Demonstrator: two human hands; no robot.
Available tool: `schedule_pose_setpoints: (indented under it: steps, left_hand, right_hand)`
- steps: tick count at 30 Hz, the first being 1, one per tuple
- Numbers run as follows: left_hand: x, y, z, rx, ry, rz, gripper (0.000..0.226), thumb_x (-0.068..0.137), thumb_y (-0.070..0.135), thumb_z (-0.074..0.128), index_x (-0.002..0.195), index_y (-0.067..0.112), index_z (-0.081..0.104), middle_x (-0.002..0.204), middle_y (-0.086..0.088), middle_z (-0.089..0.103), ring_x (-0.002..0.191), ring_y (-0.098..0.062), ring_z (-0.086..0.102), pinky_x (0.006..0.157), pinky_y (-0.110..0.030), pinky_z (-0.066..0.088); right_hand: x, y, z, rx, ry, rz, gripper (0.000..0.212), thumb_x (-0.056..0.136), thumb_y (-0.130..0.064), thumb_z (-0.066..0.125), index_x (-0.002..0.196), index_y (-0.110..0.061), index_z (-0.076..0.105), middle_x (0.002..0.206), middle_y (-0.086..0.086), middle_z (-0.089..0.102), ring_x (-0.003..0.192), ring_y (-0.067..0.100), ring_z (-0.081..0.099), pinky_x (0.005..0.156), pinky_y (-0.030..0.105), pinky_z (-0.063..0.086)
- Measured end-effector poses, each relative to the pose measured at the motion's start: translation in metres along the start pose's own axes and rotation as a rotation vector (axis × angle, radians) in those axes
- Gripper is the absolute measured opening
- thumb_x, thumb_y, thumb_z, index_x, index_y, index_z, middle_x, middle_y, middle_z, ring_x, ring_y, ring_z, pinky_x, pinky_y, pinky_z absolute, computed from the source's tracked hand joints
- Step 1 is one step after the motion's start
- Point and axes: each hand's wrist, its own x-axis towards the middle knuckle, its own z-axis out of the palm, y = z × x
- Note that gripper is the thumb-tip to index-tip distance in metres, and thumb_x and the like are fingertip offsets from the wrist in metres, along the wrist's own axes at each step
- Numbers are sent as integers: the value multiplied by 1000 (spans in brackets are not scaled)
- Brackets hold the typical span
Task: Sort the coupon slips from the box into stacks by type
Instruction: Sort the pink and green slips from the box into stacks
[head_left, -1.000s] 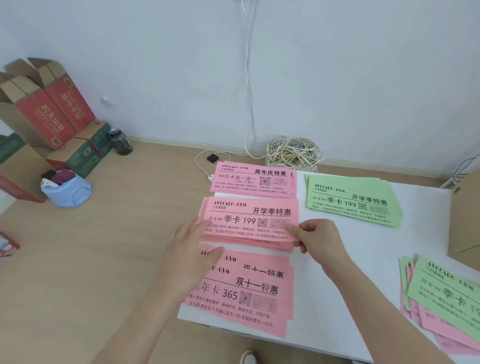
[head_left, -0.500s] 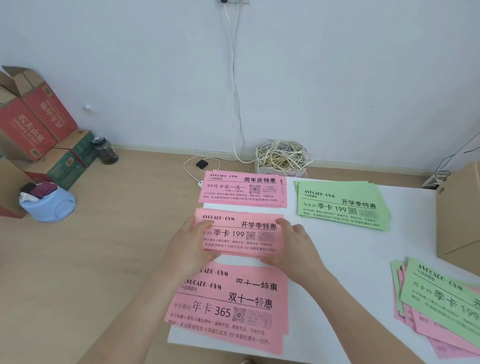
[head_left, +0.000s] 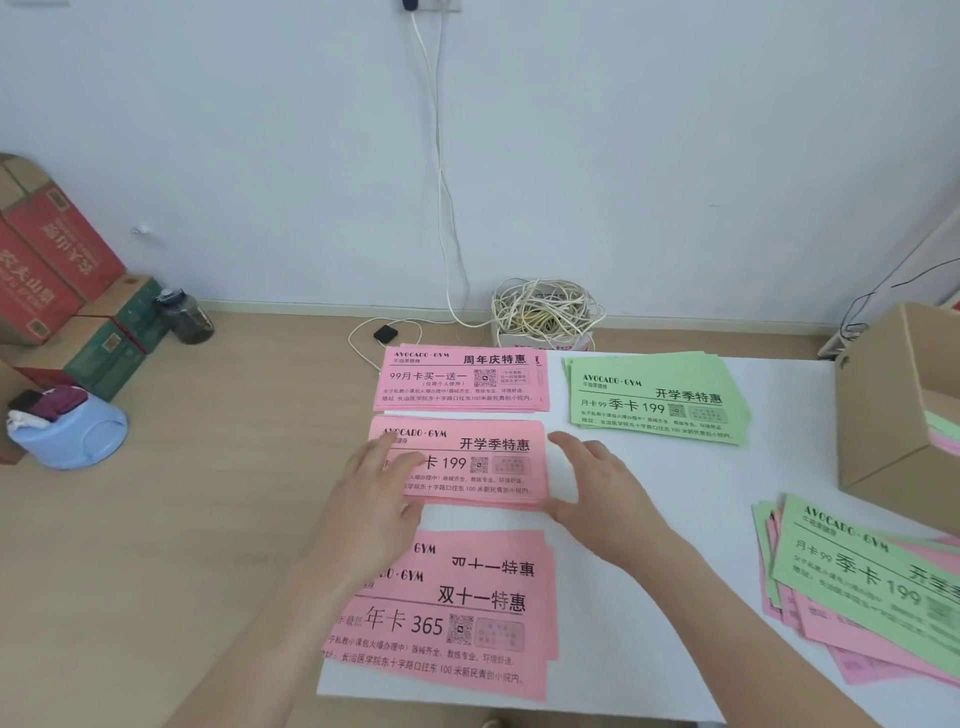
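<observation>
Three pink coupon stacks lie in a column on the white table (head_left: 649, 519): a far stack (head_left: 460, 379), a middle stack (head_left: 488, 462) and a near stack (head_left: 457, 613). A green stack (head_left: 657, 397) sits to the right of the far one. My left hand (head_left: 371, 499) rests flat on the middle stack's left part, fingers straight. My right hand (head_left: 597, 483) stands against that stack's right edge, fingers straight, thumb at its near corner. An unsorted pile of green and pink slips (head_left: 872, 582) lies at the right. The cardboard box (head_left: 893, 415) at the right edge holds more slips.
A coil of white cable (head_left: 545, 312) lies on the floor behind the table, with a cord running up the wall. Red and green cartons (head_left: 57, 280), a dark jar (head_left: 187, 317) and a blue tub (head_left: 67, 431) stand on the wooden floor at left.
The fanned middle pink stack has been squared up between both hands. My right hand has moved from pinching its corner to standing along its right edge; my left hand slid onto its left part.
</observation>
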Motion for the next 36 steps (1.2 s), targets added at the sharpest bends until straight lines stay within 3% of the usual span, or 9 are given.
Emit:
schedule_pose_setpoints:
  steps: [4,7,14,20,24,28,32,34,36]
  left_hand:
    - [-14,39,3,-55,49,154,33,88,17,61,120,24,62,143,3,44,130,-21,42,97,-38,44]
    - [-13,81,11,-85,75,306,21,84,14,67,103,22,70,127,2,60,114,-22,57,91,-35,49]
    - [-1,204,38,-140,-33,541,29,97,29,45,123,28,59,142,14,45,132,-5,36,102,-19,30]
    - [3,299,94,-34,-263,650,41,97,36,46,136,24,47,152,7,29,140,-8,22,108,-25,28]
    - [5,329,126,73,-374,621,63,93,44,52,146,22,28,159,-4,7,145,-17,6,115,-30,16]
    - [10,336,133,242,-378,607,65,92,50,50,145,19,28,157,-9,15,145,-23,12,113,-38,26]
    - [8,339,135,452,-280,721,45,100,36,39,135,10,34,140,-14,41,131,-31,38,86,-42,47]
    - [7,336,135,463,-214,795,37,97,16,42,133,9,33,125,-11,49,116,-30,49,68,-38,45]
    - [6,334,132,432,-191,812,43,92,6,44,133,10,33,119,-8,53,105,-28,54,62,-36,39]
  right_hand:
    - [-38,38,-40,-107,10,7,68,86,-44,63,144,-39,28,142,-11,37,131,13,29,103,27,33]
    - [-70,75,-68,-203,-13,75,76,79,-53,66,143,-45,26,148,-15,28,141,12,12,110,36,31]
    - [-137,175,-101,-185,-65,377,101,71,-58,71,146,-50,5,159,-10,1,147,21,-8,112,54,27]
    - [-166,239,-103,-177,-80,483,108,69,-55,74,147,-47,0,158,-5,-1,146,27,-3,109,57,29]
    - [-170,257,-96,-166,-47,437,101,71,-49,74,148,-43,8,157,-4,11,142,26,14,107,52,35]
    - [-172,271,-97,-124,-30,398,93,75,-43,73,148,-43,16,156,-11,18,139,22,19,106,47,36]
    - [-174,280,-104,-88,-48,338,89,77,-42,71,149,-40,19,153,-15,22,133,19,24,109,39,34]
    - [-175,285,-110,4,-29,348,84,78,-40,71,148,-36,25,152,-13,27,132,20,30,110,34,31]
    - [-175,291,-113,166,73,392,77,79,-38,74,145,-33,35,148,-6,38,128,20,39,108,35,33]
